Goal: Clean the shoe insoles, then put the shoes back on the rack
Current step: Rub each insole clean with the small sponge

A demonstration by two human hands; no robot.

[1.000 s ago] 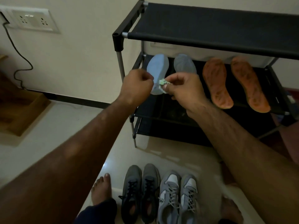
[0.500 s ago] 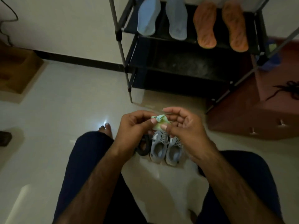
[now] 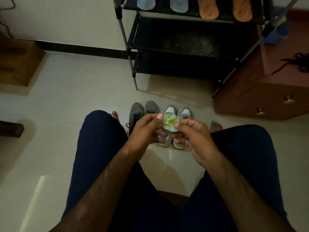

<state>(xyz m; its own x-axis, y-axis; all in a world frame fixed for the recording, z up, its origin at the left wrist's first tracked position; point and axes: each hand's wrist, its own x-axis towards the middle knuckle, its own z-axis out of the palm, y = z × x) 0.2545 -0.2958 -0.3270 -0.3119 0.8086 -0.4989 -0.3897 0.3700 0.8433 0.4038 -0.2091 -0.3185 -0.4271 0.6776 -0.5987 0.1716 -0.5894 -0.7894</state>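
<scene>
Pinching a crumpled green wipe (image 3: pixel 170 122) between both hands at frame centre, probably refolding it for a fresh face.
Left hand (image 3: pixel 144 131) and right hand (image 3: pixel 194 136) each grip an edge; insoles (image 3: pixel 209 10) lie on the rack (image 3: pixel 184 41) at top, shoes (image 3: pixel 151 108) beneath the hands.

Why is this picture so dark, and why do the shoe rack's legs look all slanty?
In the head view the room is dim, so the shoe rack goes almost black low down; a pale streak of light glares on the floor; the wide lens looking down probably makes its poles slant; the crumpled wipe pinched by the left hand and right hand stands out bright.
</scene>
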